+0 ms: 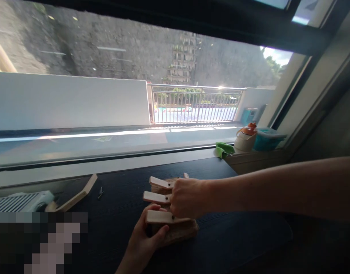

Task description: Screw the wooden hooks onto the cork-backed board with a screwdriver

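A rough brown wood piece [183, 231] lies on the dark table, with pale wooden strips across it. Around its near left end curls my left hand [144, 236], thumb at the front and fingers behind the nearest pale strip [159, 217]. That strip has a dark hole or screw head in it. My right hand [189, 196] is closed in a fist over the right part of the middle strip [154, 197] and the far strip [160, 182]. Whatever its fingers grip is hidden from view.
On the dark table [120, 194], small dark screws or nails [100, 192] lie left, beside a bent wooden strip [80, 196]. A grey-white slatted object [26, 201] is at far left. A green cloth [224, 148], orange-topped bottle [245, 137] and teal tub [267, 140] stand by the window.
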`<state>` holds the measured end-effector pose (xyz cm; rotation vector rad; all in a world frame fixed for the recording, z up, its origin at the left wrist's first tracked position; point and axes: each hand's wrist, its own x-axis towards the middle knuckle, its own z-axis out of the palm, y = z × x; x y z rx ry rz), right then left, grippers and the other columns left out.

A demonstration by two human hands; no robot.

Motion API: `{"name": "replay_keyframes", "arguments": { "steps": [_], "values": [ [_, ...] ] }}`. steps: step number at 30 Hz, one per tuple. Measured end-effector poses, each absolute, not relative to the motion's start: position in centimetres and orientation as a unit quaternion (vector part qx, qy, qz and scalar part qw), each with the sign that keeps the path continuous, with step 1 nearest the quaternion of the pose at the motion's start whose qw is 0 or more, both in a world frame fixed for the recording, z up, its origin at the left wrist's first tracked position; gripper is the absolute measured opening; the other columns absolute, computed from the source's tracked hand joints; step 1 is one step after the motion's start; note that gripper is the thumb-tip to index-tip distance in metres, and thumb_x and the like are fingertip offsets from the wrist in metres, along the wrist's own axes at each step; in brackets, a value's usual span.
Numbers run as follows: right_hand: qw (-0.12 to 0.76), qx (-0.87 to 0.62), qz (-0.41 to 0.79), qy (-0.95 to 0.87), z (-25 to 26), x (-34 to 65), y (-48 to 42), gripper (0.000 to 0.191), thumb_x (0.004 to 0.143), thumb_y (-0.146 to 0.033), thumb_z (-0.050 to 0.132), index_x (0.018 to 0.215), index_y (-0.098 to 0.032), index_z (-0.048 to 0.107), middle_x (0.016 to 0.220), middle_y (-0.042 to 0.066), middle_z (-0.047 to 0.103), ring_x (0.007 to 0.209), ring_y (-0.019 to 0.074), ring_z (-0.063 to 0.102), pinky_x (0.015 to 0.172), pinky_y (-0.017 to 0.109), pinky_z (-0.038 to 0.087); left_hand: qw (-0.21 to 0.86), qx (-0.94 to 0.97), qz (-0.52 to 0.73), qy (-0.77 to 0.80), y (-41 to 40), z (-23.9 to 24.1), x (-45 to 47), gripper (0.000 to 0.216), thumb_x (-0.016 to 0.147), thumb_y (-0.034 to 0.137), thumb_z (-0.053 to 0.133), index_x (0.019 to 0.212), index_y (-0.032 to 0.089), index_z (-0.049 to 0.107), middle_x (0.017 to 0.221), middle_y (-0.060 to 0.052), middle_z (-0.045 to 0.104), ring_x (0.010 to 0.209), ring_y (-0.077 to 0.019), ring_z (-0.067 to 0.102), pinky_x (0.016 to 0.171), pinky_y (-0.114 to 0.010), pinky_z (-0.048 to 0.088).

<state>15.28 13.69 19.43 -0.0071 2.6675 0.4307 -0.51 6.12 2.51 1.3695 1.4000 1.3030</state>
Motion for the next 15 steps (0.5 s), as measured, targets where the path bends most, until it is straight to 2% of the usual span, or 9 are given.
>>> {"name": "replay_keyframes", "arguments": {
  "steps": [4,8,12,15],
  "values": [
    [0.245,0.051,0.101,0.963,19.0,14.7,13.8,0.016,0.083,-0.008,0.057,0.074,-0.015,0.067,0.08,0.004,0.072,0.077,0.0187,0.067,0.051,0.029,0.037,0.35,0.55,0.513,0.559,6.5,0.8,-0.5,0.044,0.066,0.038,0.074,0.106,0.024,0.061,0.111,-0.004,0.071,0.106,-0.0253,0.066,0.091,-0.033,0.054],
    [0.283,0.187,0.027,0.94,18.8,14.2,13.7,0.007,0.078,-0.018,0.064,0.073,-0.015,0.068,0.065,0.006,0.068,0.064,0.019,0.065,0.053,0.028,0.041,0.297,0.557,0.547,0.549,6.8,0.3,-0.4,0.041,0.064,0.035,0.075,0.102,0.023,0.065,0.103,-0.005,0.073,0.107,-0.0273,0.065,0.098,-0.04,0.05],
    [0.28,0.235,-0.02,0.931,19.1,13.8,14.3,0.014,0.081,-0.026,0.06,0.077,-0.016,0.069,0.067,0.007,0.069,0.065,0.0221,0.066,0.056,0.032,0.044,0.288,0.566,0.546,0.547,6.7,0.5,-0.2,0.035,0.067,0.033,0.074,0.1,0.024,0.067,0.105,-0.006,0.072,0.113,-0.0286,0.062,0.103,-0.043,0.046],
    [0.262,0.214,-0.015,0.941,19.1,13.6,14.7,0.008,0.079,-0.022,0.063,0.081,-0.016,0.068,0.075,0.006,0.071,0.07,0.0235,0.067,0.058,0.035,0.045,0.291,0.564,0.541,0.552,6.5,0.8,-0.2,0.031,0.068,0.033,0.073,0.098,0.025,0.069,0.111,-0.006,0.07,0.113,-0.0277,0.061,0.104,-0.041,0.046]
  ]
}}
